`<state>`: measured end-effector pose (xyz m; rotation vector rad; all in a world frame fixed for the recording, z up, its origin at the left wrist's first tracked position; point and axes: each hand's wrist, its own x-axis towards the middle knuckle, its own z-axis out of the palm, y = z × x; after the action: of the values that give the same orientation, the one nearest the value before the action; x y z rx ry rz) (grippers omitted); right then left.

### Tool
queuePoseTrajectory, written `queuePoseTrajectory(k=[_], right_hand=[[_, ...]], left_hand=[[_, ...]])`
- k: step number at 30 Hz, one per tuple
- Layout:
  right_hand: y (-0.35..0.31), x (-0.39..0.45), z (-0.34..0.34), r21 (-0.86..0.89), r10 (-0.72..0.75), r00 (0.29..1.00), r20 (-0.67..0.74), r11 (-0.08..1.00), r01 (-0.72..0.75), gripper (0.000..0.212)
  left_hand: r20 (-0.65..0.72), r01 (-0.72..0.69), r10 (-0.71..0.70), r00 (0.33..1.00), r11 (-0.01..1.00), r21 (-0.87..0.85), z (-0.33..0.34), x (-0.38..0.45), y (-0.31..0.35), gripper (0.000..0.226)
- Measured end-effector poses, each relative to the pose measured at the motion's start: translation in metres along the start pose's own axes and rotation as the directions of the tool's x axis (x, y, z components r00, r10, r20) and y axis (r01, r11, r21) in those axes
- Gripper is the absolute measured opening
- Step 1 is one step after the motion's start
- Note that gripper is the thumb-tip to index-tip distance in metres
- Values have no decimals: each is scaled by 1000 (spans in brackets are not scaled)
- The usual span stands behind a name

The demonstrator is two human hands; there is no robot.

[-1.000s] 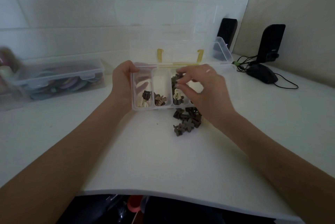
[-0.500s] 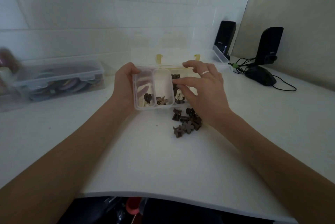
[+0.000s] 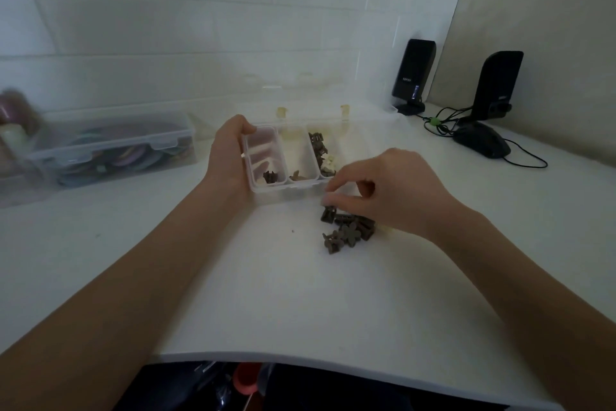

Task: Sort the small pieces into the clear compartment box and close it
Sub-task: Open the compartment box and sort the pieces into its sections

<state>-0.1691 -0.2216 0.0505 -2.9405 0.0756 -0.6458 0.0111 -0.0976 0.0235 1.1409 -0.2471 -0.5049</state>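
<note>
While the white bench is carrying everything, the sorting is looking partly done, by my judgement: several pieces are already lying in the box, a heap is waiting outside it, and the lid is standing open behind, so the closing is not yet done.

The box is sitting just past both hands, its left end wall lying against the left hand. That hand is cupping the wall, thumb at the far corner, fingers showing through the clear plastic; it is gripping the box. Three compartments are showing: the one nearest the left hand is holding one dark piece, the middle one a tan piece, and the third, nearer the right hand, a row of dark pieces with some pale ones.

The right hand is hovering in front of the box's right end, fingers curled, thumb and forefinger pinching together. Whether anything is between them, I cannot tell.

The heap of dark brown pieces is lying directly under and just nearer than the right hand's fingertips, the topmost piece nearly touching them, well apart from the left hand.
</note>
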Motion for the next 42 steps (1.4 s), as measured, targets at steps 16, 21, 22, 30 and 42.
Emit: queuePoseTrajectory(k=[16, 21, 22, 30, 42], right_hand=[[1, 0, 13, 616, -8, 998, 59, 787, -30, 8], [4, 5, 10, 670, 186, 958, -218, 742, 8, 8], [6, 6, 10, 681, 234, 941, -244, 733, -6, 6], [10, 7, 11, 700, 300, 916, -267, 713, -30, 7], [11, 7, 6, 660, 424, 852, -309, 740, -129, 12]], left_hand=[[52, -120, 117, 992, 991, 51, 4, -3, 0, 34], [49, -127, 127, 991, 992, -11, 5, -4, 1, 23], [54, -127, 128, 990, 992, -14, 6, -4, 1, 23], [83, -109, 113, 990, 993, -42, 2, -3, 4, 29], [103, -97, 100, 990, 995, -39, -1, -4, 6, 27]])
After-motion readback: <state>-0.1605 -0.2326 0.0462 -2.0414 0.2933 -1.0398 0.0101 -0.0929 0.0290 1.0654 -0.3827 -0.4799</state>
